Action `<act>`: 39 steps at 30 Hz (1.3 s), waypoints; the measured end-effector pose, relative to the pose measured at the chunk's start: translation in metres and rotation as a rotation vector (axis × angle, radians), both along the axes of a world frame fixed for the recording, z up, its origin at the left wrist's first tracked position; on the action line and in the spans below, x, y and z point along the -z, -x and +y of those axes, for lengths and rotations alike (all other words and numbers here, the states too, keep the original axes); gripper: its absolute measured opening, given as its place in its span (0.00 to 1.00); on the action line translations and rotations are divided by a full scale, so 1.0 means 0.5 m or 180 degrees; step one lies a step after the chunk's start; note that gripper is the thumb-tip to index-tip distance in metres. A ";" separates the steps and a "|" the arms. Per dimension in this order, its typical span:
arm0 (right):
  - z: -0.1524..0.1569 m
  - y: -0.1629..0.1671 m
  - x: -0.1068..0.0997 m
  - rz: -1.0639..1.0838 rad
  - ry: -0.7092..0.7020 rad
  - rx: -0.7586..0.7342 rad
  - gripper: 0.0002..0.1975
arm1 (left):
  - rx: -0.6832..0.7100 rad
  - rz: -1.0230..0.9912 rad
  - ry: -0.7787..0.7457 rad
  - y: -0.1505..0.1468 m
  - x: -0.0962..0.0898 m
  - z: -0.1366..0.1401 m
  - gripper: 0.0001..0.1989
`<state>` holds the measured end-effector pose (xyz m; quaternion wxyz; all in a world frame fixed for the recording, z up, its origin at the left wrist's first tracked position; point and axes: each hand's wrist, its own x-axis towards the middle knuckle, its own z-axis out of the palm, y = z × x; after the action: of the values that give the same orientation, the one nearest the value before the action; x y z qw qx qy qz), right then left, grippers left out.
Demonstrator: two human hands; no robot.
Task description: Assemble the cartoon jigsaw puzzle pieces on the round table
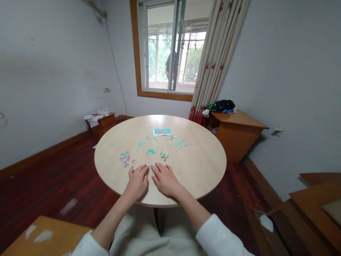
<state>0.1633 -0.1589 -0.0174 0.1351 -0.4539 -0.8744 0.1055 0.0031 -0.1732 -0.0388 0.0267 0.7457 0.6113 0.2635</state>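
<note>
My left hand (137,180) rests palm down on the near part of the round table (197,163), fingers stretched out and apart. Opposite it, my right hand (166,179) lies with its fingers spread as well. A small pale teal jigsaw piece (149,165) shows between the two hands' fingertips, which are at its sides; whether they press on it is too small to tell. Just beyond the right fingers sits a joined yellow cartoon-figure section (164,155). Pink and teal jigsaw pieces (125,157) are clustered to the left, with one loose piece (134,161) nearer my left hand.
Teal jigsaw pieces (150,151) lie mid-table, with more teal pieces (177,141) to the right. A picture card (162,132) lies farther back. Beyond the table are a wooden desk (239,122) with cloth on it and a window (165,53); a person stands outside.
</note>
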 end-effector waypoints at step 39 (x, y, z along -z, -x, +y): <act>0.136 -0.040 0.014 -0.0350 0.0203 0.0595 0.32 | -0.0020 0.0848 0.0700 -0.030 -0.047 0.149 0.25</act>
<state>0.1834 -0.0909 -0.0245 0.0817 -0.5427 -0.8305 0.0952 0.0182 -0.0989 -0.0152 0.0260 0.7647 0.6369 0.0940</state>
